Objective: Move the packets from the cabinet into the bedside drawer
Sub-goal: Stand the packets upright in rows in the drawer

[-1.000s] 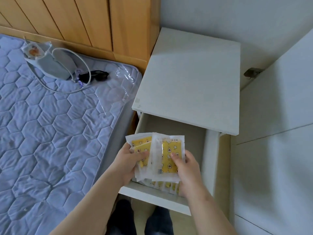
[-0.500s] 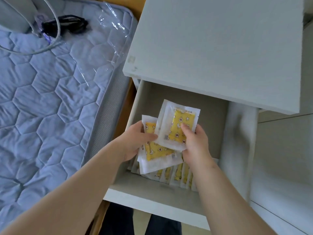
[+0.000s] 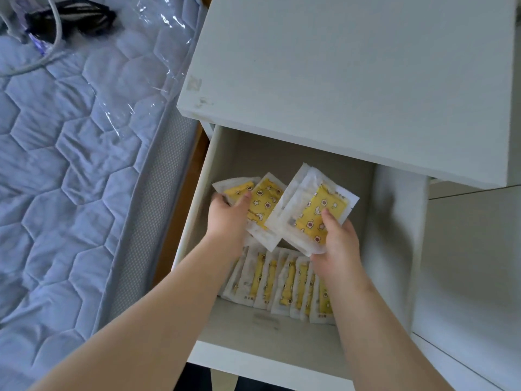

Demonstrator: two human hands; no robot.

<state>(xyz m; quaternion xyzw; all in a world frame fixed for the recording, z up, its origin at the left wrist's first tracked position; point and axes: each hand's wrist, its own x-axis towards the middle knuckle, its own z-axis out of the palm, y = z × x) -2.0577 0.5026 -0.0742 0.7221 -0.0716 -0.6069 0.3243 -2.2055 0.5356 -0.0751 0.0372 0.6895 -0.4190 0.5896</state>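
The bedside drawer [image 3: 394, 249] stands pulled open under the white bedside top [image 3: 352, 80]. Inside it, my left hand [image 3: 225, 218] grips a small stack of white packets with yellow star-patterned centres [image 3: 265, 201]. Beside it my right hand [image 3: 339, 244] pinches another stack of the same packets [image 3: 313, 210], thumb on top, tilted over the left stack. Both stacks are low inside the drawer. A row of several more packets [image 3: 284, 283] leans along the drawer floor near the front, partly hidden by my forearms.
A quilted blue mattress [image 3: 70, 179] lies to the left, with clear plastic film at its corner. Dark sunglasses [image 3: 73, 15] and a white cable [image 3: 53, 49] rest on it at top left. A white cabinet panel [image 3: 473, 263] stands to the right of the drawer.
Both hands have moved down and deeper into the drawer with their packets, and the two stacks have spread apart. My view has dropped closer to the drawer.
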